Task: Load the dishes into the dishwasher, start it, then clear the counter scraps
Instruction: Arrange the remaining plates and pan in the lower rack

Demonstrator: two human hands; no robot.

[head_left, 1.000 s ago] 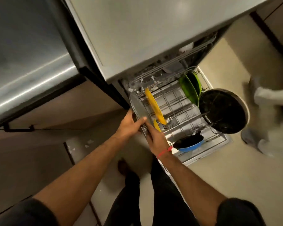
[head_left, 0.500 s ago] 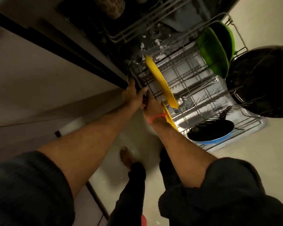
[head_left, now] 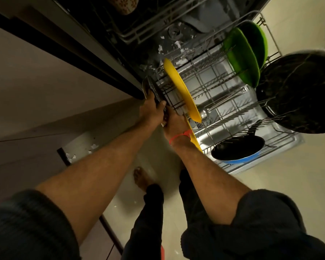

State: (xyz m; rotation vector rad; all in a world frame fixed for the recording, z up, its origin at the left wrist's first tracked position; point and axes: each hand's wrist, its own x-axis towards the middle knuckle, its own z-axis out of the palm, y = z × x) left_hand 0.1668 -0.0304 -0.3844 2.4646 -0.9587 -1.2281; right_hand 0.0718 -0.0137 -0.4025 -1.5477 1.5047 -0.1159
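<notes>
The dishwasher's lower rack (head_left: 281,147) is pulled out over the open door. At its near left corner both my hands hold a shiny steel plate (head_left: 148,87) standing on edge between the tines. My left hand (head_left: 153,109) grips its rim from the left, and my right hand (head_left: 174,122) grips it lower down. A yellow plate (head_left: 180,89) stands upright just right of the steel one, and a second yellow plate (head_left: 194,139) shows beside my right wrist. Two green plates (head_left: 246,55) stand at the far side.
A large dark round pan (head_left: 300,92) leans on the rack's right side. A black frying pan with a blue rim (head_left: 236,150) lies at the near right. A ladle (head_left: 204,113) lies across the tines. The upper rack (head_left: 148,25) hangs above. My bare foot (head_left: 142,178) stands on the floor.
The view has dropped closer to the rack. Both hands have pushed the steel plate deeper into the left corner slot, away from me.
</notes>
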